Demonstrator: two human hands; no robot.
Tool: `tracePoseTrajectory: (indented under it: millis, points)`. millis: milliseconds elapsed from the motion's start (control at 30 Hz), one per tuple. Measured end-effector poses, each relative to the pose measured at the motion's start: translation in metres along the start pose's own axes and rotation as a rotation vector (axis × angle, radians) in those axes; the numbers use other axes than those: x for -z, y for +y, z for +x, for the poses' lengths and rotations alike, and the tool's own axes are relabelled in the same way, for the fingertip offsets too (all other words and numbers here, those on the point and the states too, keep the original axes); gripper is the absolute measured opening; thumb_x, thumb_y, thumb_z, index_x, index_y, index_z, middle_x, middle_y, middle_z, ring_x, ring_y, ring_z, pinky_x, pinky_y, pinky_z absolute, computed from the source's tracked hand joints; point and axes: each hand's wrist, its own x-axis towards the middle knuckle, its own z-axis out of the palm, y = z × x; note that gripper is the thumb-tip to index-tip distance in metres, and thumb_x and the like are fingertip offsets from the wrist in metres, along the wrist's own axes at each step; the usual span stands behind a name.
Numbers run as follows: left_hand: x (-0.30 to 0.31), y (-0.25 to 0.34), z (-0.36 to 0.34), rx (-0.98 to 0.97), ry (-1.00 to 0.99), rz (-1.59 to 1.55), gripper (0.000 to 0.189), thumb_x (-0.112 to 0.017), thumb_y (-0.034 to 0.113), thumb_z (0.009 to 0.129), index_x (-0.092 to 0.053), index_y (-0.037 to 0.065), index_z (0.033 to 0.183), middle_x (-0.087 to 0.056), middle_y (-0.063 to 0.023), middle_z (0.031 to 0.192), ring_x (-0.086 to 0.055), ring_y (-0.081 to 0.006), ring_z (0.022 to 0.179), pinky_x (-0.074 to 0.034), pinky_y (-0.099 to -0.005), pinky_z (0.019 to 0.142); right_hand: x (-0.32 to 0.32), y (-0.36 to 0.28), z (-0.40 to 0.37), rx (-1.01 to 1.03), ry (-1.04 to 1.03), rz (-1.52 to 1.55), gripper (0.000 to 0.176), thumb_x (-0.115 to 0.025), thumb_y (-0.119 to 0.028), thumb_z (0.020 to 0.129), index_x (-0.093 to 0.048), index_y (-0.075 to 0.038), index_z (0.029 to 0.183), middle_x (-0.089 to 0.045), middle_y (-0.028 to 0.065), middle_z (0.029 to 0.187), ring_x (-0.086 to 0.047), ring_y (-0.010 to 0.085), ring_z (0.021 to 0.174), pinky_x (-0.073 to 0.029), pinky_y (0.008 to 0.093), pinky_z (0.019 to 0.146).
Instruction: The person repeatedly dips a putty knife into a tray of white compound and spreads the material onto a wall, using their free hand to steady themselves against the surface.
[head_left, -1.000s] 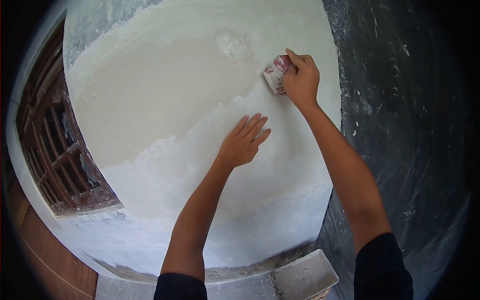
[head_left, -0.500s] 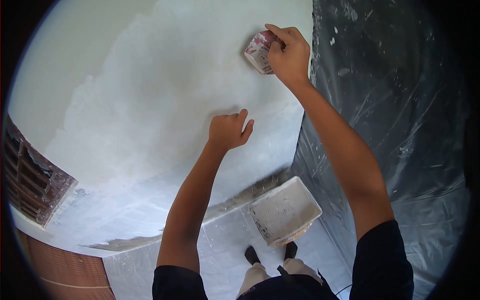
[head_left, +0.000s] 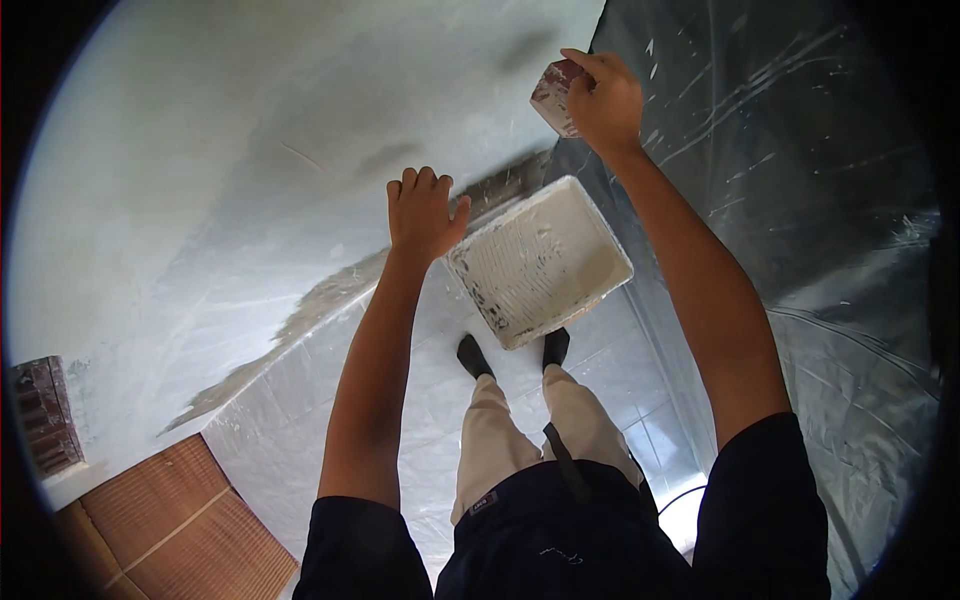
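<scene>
My right hand [head_left: 607, 98] grips a reddish, white-smeared block-like tool [head_left: 556, 97] at the top right, near the wall's edge. Its fingers curl over the tool's right side and hide part of it. At centre, my left hand [head_left: 424, 213] holds nothing, with its fingers slightly bent and thumb apart. Just below and right of it is a white paint tray [head_left: 540, 262] with a ridged part and pale wet material in it. The wall [head_left: 300, 150] has patchy white and grey coating.
Dark plastic sheeting [head_left: 760, 150] hangs on the right. Grey floor tiles [head_left: 300, 400] lie below, with my feet beside the tray. A brown corrugated panel [head_left: 190, 510] is at the lower left, under a dark red grille [head_left: 45, 415]. A bare grey strip runs along the wall's base.
The view has tilted down, so the tray and my legs show more. My right hand and the tool are off the wall's face. My left hand has opened its fingers upward.
</scene>
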Motion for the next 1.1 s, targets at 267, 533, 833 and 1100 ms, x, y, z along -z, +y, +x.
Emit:
tracePoseTrajectory:
  millis: [267, 533, 833, 1100]
  points:
    - [-0.063, 0.006, -0.088, 0.476, -0.499, -0.068, 0.041, -0.042, 0.039, 0.098, -0.063, 0.006, 0.09, -0.066, -0.0199, 0.072, -0.066, -0.0385, 0.071, -0.052, -0.0503, 0.063, -0.01, 0.058, -0.107, -0.148, -0.26, -0.106, 0.029, -0.056, -0.005, 0.078, -0.074, -0.015, 0.098, -0.066, 0.0079, 0.093, -0.066, 0.03, 0.083, -0.054, 0.0402, 0.074]
    - [-0.077, 0.03, -0.15, 0.606, -0.565, -0.104, 0.04, -0.055, 0.046, 0.087, -0.068, 0.008, 0.088, -0.068, -0.0164, 0.089, -0.065, -0.0328, 0.089, -0.046, -0.0467, 0.079, -0.02, 0.096, -0.189, -0.229, -0.408, -0.161, 0.024, -0.059, -0.011, 0.082, -0.074, -0.018, 0.099, -0.065, 0.0082, 0.093, -0.065, 0.0315, 0.084, -0.053, 0.0419, 0.077]
    - [-0.14, 0.035, -0.221, 0.584, -0.31, -0.184, 0.033, -0.052, -0.002, 0.079, -0.06, 0.004, 0.111, -0.055, -0.0237, 0.127, -0.057, -0.0379, 0.115, -0.042, -0.047, 0.097, -0.026, 0.113, -0.235, -0.303, -0.526, -0.132, 0.022, -0.059, -0.013, 0.085, -0.073, -0.016, 0.101, -0.065, 0.0105, 0.094, -0.065, 0.031, 0.085, -0.053, 0.04, 0.077]
    - [-0.144, 0.046, -0.225, 0.881, -0.403, -0.313, 0.024, -0.056, -0.006, 0.08, -0.062, 0.001, 0.103, -0.067, -0.0227, 0.103, -0.064, -0.0406, 0.094, -0.05, -0.0439, 0.087, -0.023, 0.136, -0.248, -0.312, -0.534, -0.137, 0.03, -0.054, 0.001, 0.082, -0.072, -0.01, 0.103, -0.066, 0.0133, 0.096, -0.064, 0.0317, 0.087, -0.05, 0.0371, 0.078]
